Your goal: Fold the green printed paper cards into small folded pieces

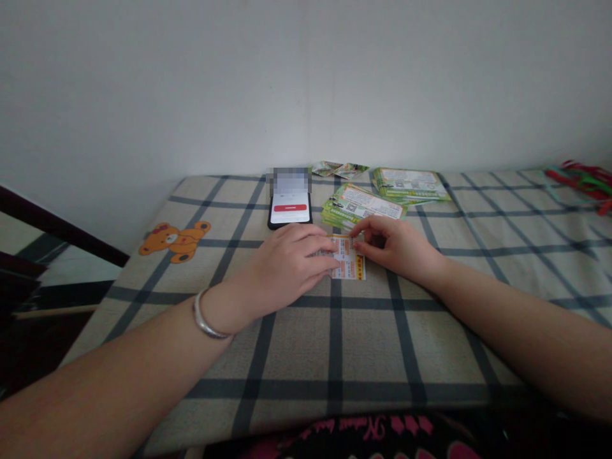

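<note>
A small printed paper card (pixel 350 264), white with orange and yellow print, lies on the checked tablecloth. My left hand (pixel 299 260) rests palm down over the card's left part, its fingers stretched out and hiding some of it. At the card's upper right edge, my right hand (pixel 394 245) pinches with thumb and forefinger. Just beyond the card is a fanned stack of green and white printed cards (pixel 366 203). A phone (pixel 291 207) with a lit screen and a red button lies past my left fingers.
Another stack of green cards (pixel 411 183) lies farther back, near small folded papers (pixel 340 168) by the wall. Red and green cords (pixel 586 185) lie blurred at the right. A bear picture (pixel 174 241) marks the cloth's left side, near the table edge.
</note>
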Tool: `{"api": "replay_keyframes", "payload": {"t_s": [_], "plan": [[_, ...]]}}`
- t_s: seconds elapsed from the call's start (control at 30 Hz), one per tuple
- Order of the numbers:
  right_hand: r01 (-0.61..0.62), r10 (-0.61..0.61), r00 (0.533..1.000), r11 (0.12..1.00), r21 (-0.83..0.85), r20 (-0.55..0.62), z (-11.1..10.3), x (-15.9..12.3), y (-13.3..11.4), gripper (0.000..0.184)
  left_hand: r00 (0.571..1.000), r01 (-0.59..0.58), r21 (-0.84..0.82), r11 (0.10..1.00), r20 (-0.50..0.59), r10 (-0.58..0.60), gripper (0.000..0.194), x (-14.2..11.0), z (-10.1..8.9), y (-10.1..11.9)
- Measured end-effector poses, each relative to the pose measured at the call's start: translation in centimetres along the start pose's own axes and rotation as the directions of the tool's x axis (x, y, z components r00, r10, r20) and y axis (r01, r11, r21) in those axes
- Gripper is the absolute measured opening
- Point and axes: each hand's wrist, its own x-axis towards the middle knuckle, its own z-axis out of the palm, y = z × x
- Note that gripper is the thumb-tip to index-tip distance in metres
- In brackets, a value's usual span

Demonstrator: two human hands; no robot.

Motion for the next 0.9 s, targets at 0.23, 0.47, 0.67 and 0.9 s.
{"api": "replay_keyframes", "payload": {"t_s": [0.23, 0.47, 0.67, 0.9], "plan": [[0.048, -0.048, 0.986, 0.999, 0.001, 0.162, -1.2, -0.1, -0.2, 0.029, 0.999, 0.014, 0.015, 1.0, 0.045, -0.014, 0.02, -0.1, 0.1, 0.0], [0.202, -0.188, 0.952, 0.979, -0.038, 0.24, -2.3, -0.3, 0.5, 0.029, 0.996, 0.053, -0.044, 0.998, 0.07, -0.05, 0.02, -0.2, 0.1, 0.0], [0.37, -0.352, 0.923, 0.924, -0.102, 0.156, -2.2, -0.3, 0.9, 0.02, 0.993, 0.092, -0.1, 0.991, 0.089, -0.083, 0.02, -0.2, 0.3, -0.2], [0.54, -0.508, 0.841, 0.808, -0.233, 0.187, -2.4, -0.5, -0.2, 0.015, 0.991, 0.098, -0.101, 0.99, 0.099, -0.088, 0.02, -0.2, 0.5, -0.2]]}}
